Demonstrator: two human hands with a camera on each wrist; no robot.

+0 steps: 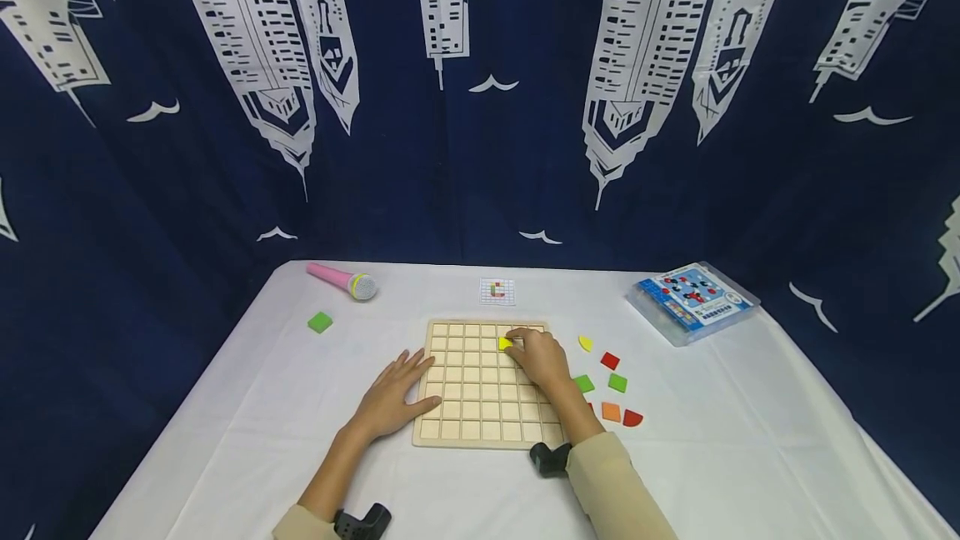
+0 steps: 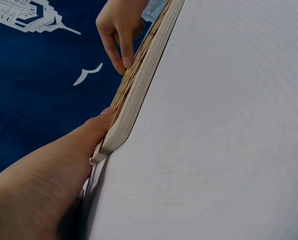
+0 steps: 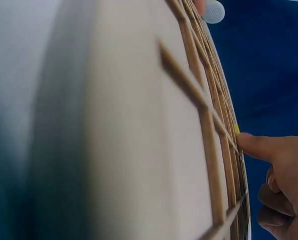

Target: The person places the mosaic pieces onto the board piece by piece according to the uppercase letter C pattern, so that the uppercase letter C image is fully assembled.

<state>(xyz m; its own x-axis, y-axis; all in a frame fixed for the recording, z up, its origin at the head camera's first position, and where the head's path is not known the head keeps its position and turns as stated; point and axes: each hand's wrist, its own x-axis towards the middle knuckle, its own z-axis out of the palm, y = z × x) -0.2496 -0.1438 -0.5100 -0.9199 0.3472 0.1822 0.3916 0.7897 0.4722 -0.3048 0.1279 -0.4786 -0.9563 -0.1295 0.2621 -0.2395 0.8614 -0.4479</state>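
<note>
A wooden board (image 1: 452,413) with a raised grid of square cells lies on the table. My right hand (image 1: 542,361) pinches a yellow tile (image 1: 504,343) between thumb and forefinger, at a cell near the board's far edge. In the right wrist view only a sliver of the yellow tile (image 3: 237,129) shows beside a fingertip. Fingers spread, my left hand (image 1: 390,397) rests along the board's left edge; its thumb lies on the rim, as the left wrist view also shows.
Right of the board lie loose tiles: a yellow quarter-round (image 1: 585,343), a red square (image 1: 610,361), green pieces (image 1: 617,382), an orange square (image 1: 611,412). A pattern card (image 1: 497,292), pink microphone (image 1: 333,277), green tile (image 1: 319,322) and plastic case (image 1: 693,302) lie around it.
</note>
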